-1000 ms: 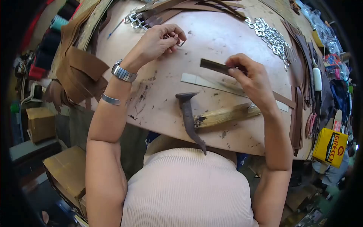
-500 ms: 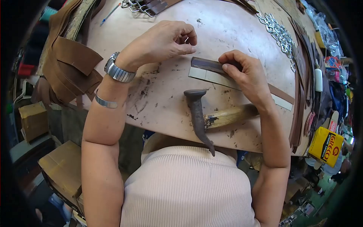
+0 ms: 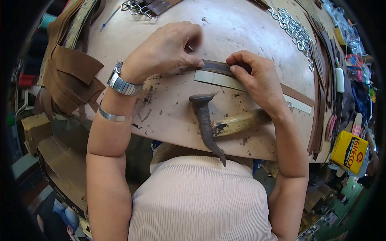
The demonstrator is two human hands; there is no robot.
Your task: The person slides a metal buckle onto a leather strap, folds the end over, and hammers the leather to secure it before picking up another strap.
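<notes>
A brown leather strip (image 3: 217, 67) lies across the table, with a pale strip (image 3: 223, 80) along its near side. My right hand (image 3: 257, 76) pinches the brown strip between thumb and fingers, near its left end. My left hand (image 3: 169, 46) is at that end, the thumb tip touching or just over it. The left index finger is raised, apart from the thumb and smeared by motion. The other left fingers are mostly hidden. Below the strips rests a cobbler's hammer with a dark curved iron head (image 3: 206, 122) and a wooden handle (image 3: 237, 122), partly behind my right forearm.
Brown leather pieces (image 3: 76, 66) hang at the table's left edge. Metal chain (image 3: 295, 30) and long leather strips (image 3: 319, 80) lie on the right, beside a yellow adhesive box (image 3: 349, 152). A pen (image 3: 109, 19) and metal buckles (image 3: 138, 9) lie at the back.
My left hand has come down to the left end of the brown strip, its index finger blurring. My right hand keeps its pinch. The view has shifted slightly.
</notes>
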